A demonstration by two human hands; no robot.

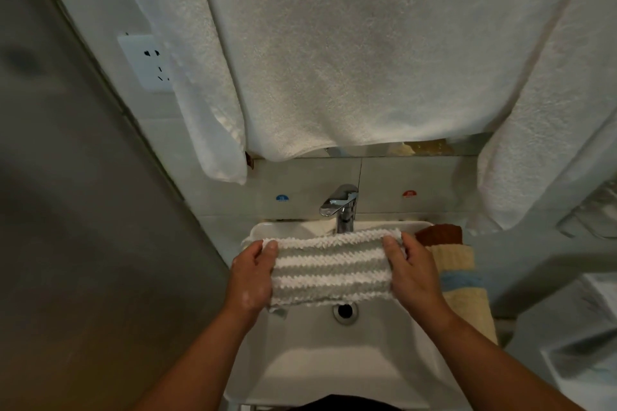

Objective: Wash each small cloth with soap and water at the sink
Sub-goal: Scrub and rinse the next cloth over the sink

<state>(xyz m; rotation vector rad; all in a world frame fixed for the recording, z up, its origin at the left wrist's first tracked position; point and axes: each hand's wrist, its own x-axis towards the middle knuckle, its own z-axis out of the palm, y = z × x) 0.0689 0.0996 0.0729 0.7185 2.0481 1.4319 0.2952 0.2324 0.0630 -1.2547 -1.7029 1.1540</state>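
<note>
So here we've got the white-and-grey striped cloth (330, 269) stretched flat between both hands, right over the sink (334, 360) basin, just in front of the faucet (344, 207) and above the drain (345, 310). Our left hand (252, 274) grips the cloth's left end, thumb on top and fingers curled under; our right hand (412, 272) grips the right end the same way. There's what looks like a bit of foam on the back of the left hand.

We can't tell if any water is running. On the sink's right edge sits a pile of other folded cloths (457, 270), cream with a blue stripe, and a brown one (440, 233) at the back right corner. Big white towels (367, 60) hang on the wall above, with an outlet (147, 62) off to the left.
</note>
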